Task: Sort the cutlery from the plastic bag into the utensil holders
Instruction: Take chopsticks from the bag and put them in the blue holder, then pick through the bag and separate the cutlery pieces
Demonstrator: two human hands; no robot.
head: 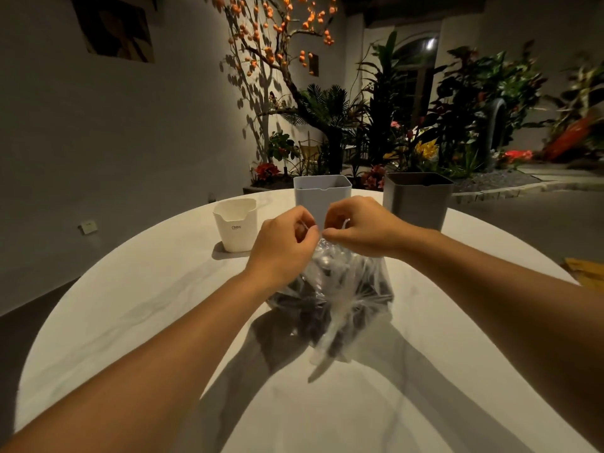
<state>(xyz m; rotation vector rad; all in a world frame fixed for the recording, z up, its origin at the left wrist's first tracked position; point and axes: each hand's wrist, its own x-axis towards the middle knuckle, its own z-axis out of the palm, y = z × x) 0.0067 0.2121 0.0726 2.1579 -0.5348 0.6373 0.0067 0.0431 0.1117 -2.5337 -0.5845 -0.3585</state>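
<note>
From the head camera, the left hand (287, 241) and the right hand (358, 228) are both pinching the gathered top of the clear plastic bag (336, 295), which is sitting near the middle of the round table (130, 305) with dark cutlery (295, 300) bunched inside. Behind it, toward the far edge, the white holder (235, 225), the pale grey holder (322, 197) and the dark grey holder (418, 202) are waiting with nothing showing above their rims. The danger is the thin film: if the two hands pull apart too sharply, the bag could split or tip, and the cutlery could scatter across the table or slide off its edge.

Left hand (283, 243) and right hand (359, 228) pinching the plastic bag (330, 289) top, before three utensil holders (322, 199).
</note>
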